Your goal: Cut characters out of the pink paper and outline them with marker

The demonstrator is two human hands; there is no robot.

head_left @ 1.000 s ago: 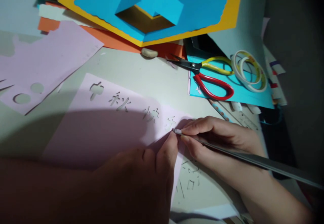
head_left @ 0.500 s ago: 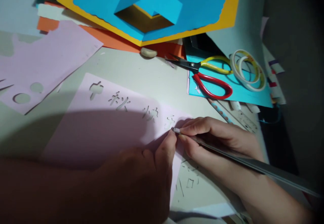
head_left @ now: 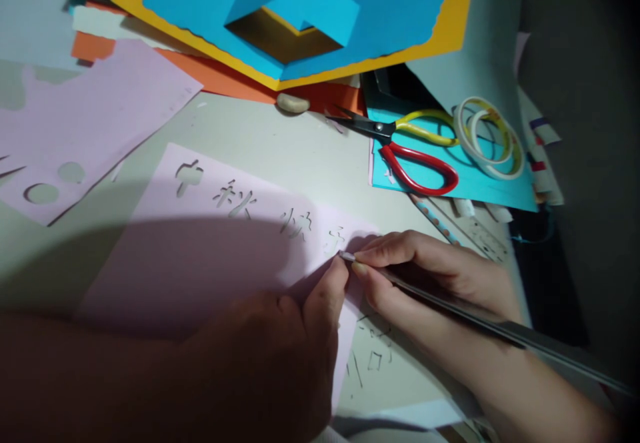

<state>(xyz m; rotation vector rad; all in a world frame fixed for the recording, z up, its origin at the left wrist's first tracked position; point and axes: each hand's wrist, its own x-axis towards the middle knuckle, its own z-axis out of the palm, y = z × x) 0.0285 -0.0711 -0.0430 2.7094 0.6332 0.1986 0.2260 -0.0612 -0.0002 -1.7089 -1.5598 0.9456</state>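
Note:
A pink paper sheet [head_left: 210, 263] lies on the table, with a row of Chinese characters [head_left: 240, 199] cut through it near its far edge. My right hand [head_left: 420, 263] pinches a slim, grey craft knife [head_left: 465, 309] near its silver tip; the long handle runs back to the lower right. Its point meets the paper just below the rightmost character. My left hand [head_left: 300, 336], mostly in shadow, is curled and presses the sheet down, one fingertip right beside the knife's tip. Its other fingers are hidden.
Scissors [head_left: 395, 137] with yellow and red handles lie beyond my right hand, beside tape rolls [head_left: 490, 139] on turquoise paper. A blue and yellow pop-up card [head_left: 320, 56] stands at the back, an eraser-like lump [head_left: 293, 103] before it. Cut pink paper [head_left: 100, 116] lies left.

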